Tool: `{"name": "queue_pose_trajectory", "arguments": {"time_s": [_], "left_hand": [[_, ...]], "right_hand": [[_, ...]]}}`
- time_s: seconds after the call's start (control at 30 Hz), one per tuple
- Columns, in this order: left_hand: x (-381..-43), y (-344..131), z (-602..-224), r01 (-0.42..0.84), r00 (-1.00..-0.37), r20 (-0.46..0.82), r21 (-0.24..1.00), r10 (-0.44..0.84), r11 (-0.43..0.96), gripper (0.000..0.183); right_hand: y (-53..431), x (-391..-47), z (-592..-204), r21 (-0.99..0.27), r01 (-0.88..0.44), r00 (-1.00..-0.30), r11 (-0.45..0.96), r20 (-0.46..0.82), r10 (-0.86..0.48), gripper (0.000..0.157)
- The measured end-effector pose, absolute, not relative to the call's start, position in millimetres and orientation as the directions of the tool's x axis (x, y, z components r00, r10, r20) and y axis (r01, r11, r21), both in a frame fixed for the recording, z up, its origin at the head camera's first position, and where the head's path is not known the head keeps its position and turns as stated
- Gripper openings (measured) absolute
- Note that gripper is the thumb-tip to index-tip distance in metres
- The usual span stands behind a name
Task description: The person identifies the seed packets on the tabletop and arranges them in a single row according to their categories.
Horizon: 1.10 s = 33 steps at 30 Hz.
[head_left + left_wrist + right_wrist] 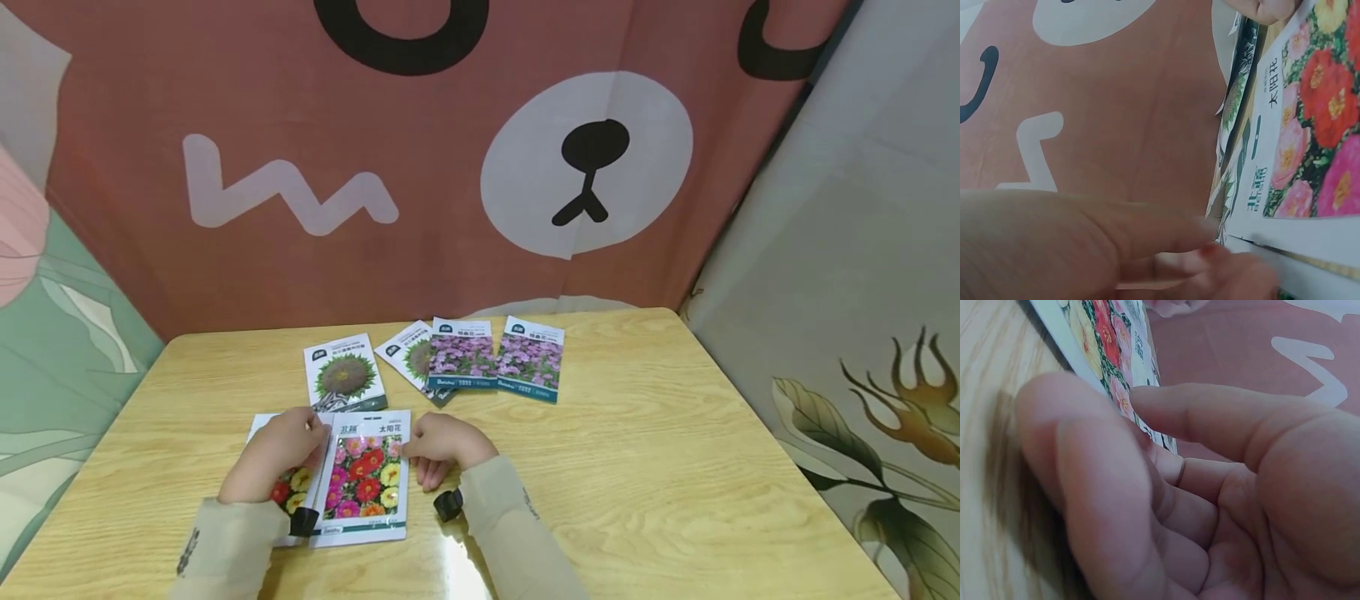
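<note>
Two seed packets with pictures of bright flowers lie side by side on the table's near left. My right hand [444,446] pinches the right edge of the fully visible seed packet [369,479]; its thumb [1185,409] touches the printed face, with the other fingers curled by the edge. Over the upper part of the left seed packet [298,492], my left hand [281,446] has curled fingers near the seam between the two. In the left wrist view its thumb [1147,228] and fingertips come close together at the packets' top corner. Whether they pinch an edge is hidden.
Behind lie a sunflower packet [345,372] and a tilted sunflower packet [401,346], partly under a purple-flower packet [461,354]. Another purple-flower packet [530,358] adjoins on the right. The wooden table [637,467] ends at a printed curtain [435,258].
</note>
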<state>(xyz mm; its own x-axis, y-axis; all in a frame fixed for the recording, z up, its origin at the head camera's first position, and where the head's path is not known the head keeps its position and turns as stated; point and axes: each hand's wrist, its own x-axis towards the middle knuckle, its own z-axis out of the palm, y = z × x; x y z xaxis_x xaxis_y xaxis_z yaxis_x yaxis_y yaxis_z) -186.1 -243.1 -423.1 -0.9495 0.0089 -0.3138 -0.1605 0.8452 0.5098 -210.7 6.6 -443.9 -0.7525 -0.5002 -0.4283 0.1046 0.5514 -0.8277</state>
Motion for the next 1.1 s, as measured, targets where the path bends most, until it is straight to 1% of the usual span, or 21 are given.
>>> {"name": "queue_pose_trajectory", "arguments": {"time_s": [0.2, 0.37, 0.63, 0.8, 0.93, 1.1], "left_hand": [[-187.3, -243.0, -421.7, -0.176, -0.974, -0.217, 0.537, -0.066, 0.825, 0.023], [-187.4, -243.6, -421.5, -0.136, -0.989, -0.120, 0.547, -0.084, 0.826, 0.026], [-190.0, -245.4, -425.3, -0.115, -0.993, -0.039, 0.612, -0.115, 0.782, 0.028], [-194.0, -246.5, -428.9, -0.088, -0.993, 0.002, 0.673, -0.121, 0.734, 0.036], [-197.6, -247.1, -431.9, -0.084, -0.993, 0.002, 0.716, -0.122, 0.693, 0.044], [-201.9, -250.8, -435.7, -0.107, -0.992, -0.034, 0.752, -0.124, 0.650, 0.053]], "right_hand": [[5.9, -209.8, -443.9, -0.832, 0.095, -0.757, 0.547, -0.417, -0.503, 0.033], [5.7, -209.2, -444.2, -0.834, 0.103, -0.763, 0.542, -0.416, -0.495, 0.036], [6.0, -210.1, -446.6, -0.856, 0.132, -0.763, 0.500, -0.409, -0.500, 0.033], [6.5, -216.4, -446.8, -0.893, 0.093, -0.800, 0.441, -0.330, -0.501, 0.027], [5.3, -222.4, -446.5, -0.928, 0.032, -0.848, 0.371, -0.222, -0.481, 0.020], [-0.5, -226.2, -445.9, -0.949, -0.072, -0.907, 0.306, -0.064, -0.415, 0.010]]}}
